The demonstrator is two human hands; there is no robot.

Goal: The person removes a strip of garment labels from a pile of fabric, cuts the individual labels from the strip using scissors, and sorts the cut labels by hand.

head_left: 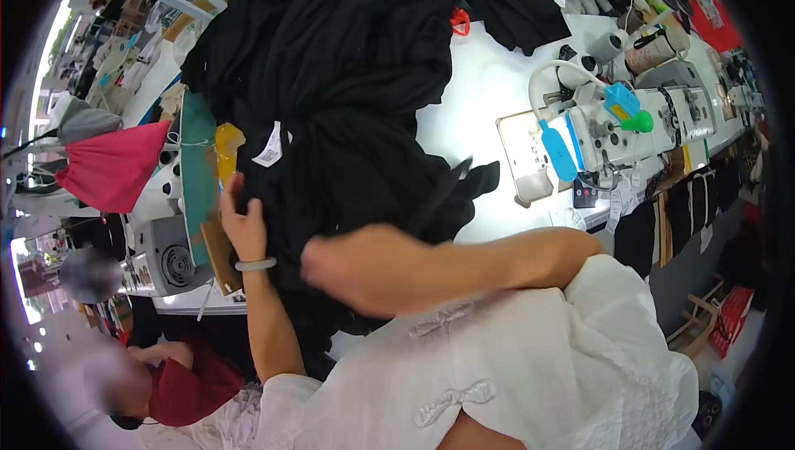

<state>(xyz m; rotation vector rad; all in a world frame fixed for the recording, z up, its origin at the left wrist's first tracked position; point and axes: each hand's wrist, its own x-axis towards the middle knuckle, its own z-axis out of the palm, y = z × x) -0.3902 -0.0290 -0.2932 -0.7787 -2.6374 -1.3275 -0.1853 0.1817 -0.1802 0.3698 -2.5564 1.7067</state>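
Note:
A large heap of black fabric (356,61), which looks like garments, covers the middle of the white table (460,123). My left hand (242,225), with a pale bangle on the wrist, is at the left edge of the heap, thumb and fingers apart and nothing in them. Across my front reaches my right arm; my right hand (344,272) is over the near part of the black fabric, closed-looking but smeared by motion, so its fingers cannot be read. A white label (270,145) lies on the fabric beyond my left hand.
A sewing machine (613,123) with blue attachments stands at right, with thread cones (609,46) behind it. Left are a yellow piece (228,150), a brown board (219,255), another machine (170,255) and a red cloth (116,167). A person in a red top (195,384) sits lower left.

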